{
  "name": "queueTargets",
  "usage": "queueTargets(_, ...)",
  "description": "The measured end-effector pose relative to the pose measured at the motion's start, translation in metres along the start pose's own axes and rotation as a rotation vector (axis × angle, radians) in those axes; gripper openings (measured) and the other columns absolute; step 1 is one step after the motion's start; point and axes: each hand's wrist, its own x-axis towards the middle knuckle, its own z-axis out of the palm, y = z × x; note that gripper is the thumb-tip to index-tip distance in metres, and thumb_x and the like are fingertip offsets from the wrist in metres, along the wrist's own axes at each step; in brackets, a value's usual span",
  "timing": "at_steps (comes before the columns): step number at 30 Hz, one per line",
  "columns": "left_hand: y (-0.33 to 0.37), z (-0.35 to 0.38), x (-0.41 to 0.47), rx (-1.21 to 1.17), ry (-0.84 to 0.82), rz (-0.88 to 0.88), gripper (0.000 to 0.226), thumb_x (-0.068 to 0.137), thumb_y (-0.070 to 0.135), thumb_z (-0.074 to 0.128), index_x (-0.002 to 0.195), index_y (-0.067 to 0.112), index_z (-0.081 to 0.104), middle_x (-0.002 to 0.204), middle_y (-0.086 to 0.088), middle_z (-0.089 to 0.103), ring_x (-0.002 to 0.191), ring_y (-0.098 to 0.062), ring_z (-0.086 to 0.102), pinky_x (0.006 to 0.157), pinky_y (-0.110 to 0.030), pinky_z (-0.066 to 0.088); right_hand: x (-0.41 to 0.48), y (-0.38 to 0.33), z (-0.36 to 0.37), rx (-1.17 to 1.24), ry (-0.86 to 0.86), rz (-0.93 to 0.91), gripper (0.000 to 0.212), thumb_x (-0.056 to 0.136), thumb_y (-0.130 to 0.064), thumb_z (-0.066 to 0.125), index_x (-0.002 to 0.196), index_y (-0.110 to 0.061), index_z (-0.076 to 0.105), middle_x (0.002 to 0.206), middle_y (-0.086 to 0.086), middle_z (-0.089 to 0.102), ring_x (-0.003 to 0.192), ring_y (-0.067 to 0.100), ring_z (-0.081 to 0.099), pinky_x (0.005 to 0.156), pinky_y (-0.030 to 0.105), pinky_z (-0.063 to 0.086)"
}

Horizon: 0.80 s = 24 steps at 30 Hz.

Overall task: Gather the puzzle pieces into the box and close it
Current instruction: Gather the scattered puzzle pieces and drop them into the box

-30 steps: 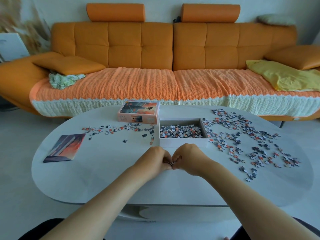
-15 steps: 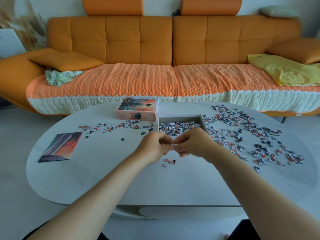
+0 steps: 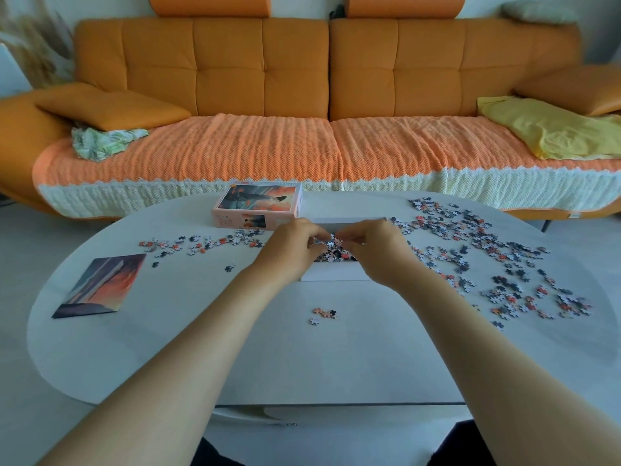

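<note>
Puzzle pieces [image 3: 201, 242], judged light and thin, lie scattered at centre left; pinching them in clusters is advised. Over the open box [image 3: 336, 272] at centre, the left hand [image 3: 292, 247] and right hand [image 3: 373, 252] are curled, fingertips nearly meeting; whether pieces are pinched cannot be told. More lie at right.

before you stands a tufted orange leather sofa [image 3: 228, 68], its seat under an orange knitted throw with a cream edge [image 3: 255, 146]. at its left end a flat orange cushion [image 3: 111, 107] touches a crumpled green patterned cloth [image 3: 100, 141], and a yellow cloth [image 3: 551, 129] lies at the right. on the white oval table [image 3: 336, 358], to your left, lies a flat sunset-coloured print [image 3: 100, 285], perhaps card.
</note>
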Motion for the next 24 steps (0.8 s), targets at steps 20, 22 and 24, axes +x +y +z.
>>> queueTargets(20,-0.015,-0.002,-0.060,0.112,-0.417,0.083,0.017,0.082,0.030,0.075,0.099,0.033,0.075,0.090,0.013,0.057,0.081,0.000,0.053,0.072,-0.017,0.044,-0.045,-0.016,0.011,-0.283,-0.483,-0.054,0.013,0.075,-0.030,0.080,0.087,-0.025,0.077,0.078,-0.011,0.064,0.075,0.010,0.059,0.061,0.020,0.047)
queueTargets(22,-0.014,-0.003,-0.062,0.099,-0.417,0.073,0.012,0.083,0.028,0.074,0.094,0.031,0.074,0.087,0.016,0.057,0.080,0.002,0.054,0.072,-0.017,0.045,-0.044,-0.017,0.010,-0.269,-0.475,-0.040,0.008,0.075,-0.026,0.081,0.078,-0.026,0.074,0.074,-0.011,0.063,0.073,0.011,0.061,0.063,0.025,0.053)
queueTargets(24,-0.013,-0.004,-0.062,0.098,-0.417,0.078,0.007,0.083,0.027,0.074,0.089,0.028,0.071,0.085,0.017,0.058,0.078,0.004,0.055,0.072,-0.019,0.046,-0.042,-0.017,0.008,-0.252,-0.475,-0.025,0.014,0.076,-0.021,0.079,0.070,-0.029,0.069,0.072,-0.010,0.064,0.064,0.011,0.062,0.061,0.028,0.057)
